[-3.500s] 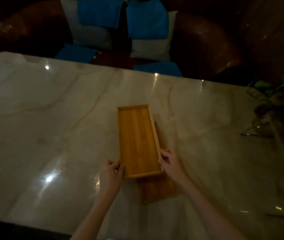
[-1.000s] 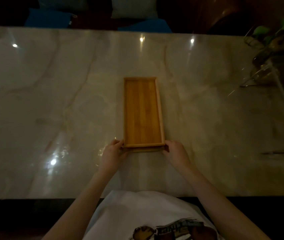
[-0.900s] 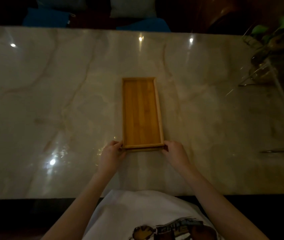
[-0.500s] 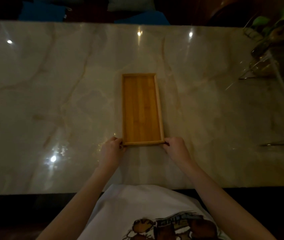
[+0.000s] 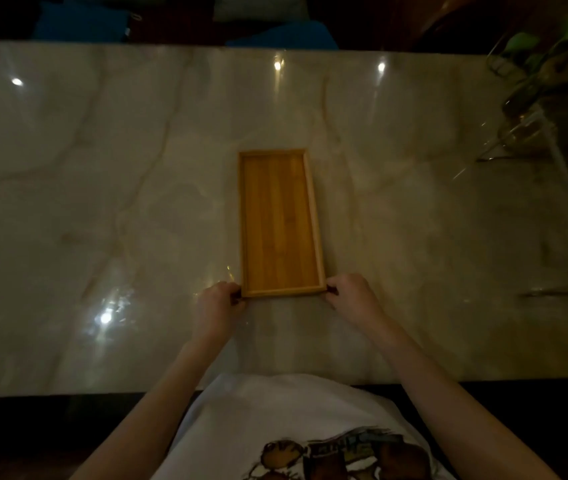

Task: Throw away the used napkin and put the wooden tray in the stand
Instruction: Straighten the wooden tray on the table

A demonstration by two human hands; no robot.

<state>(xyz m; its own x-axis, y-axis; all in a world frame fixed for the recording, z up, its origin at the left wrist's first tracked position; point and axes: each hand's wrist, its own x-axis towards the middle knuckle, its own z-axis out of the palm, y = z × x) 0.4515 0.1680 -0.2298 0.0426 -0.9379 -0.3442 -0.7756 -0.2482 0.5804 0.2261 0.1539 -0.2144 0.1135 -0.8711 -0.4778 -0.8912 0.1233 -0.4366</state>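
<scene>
Tray position: wooden tray [image 5: 280, 221] lies flat on the marble table [image 5: 102, 202], long axis running away from the person, near short end closest to the body. Tray is empty; no napkin is visible anywhere in view, so the napkin step looks finished or out of frame.

Grip: left hand [image 5: 218, 303] sits at the near left corner, right hand [image 5: 350, 294] at the near right corner. Fingers of both are curled in against the corner edges. Whether they are clamped on the rim or only resting against it cannot be told; the fingertips are in shadow.

Reasoning on hold: a symmetric two-corner contact at the near end suits squaring a long, narrow tray or lifting it level without letting it yaw. The tray sits centred in front of the person, probably for that reason.

Stand: none can be identified. Clear glass or acrylic pieces [image 5: 518, 133] and a leafy plant [image 5: 545, 39] occupy the far right of the table; too dim to say what they are.

Writing: none readable. White shirt [image 5: 293, 427] carries a printed graphic, with no legible letters. No brand marks on the tray.
</scene>
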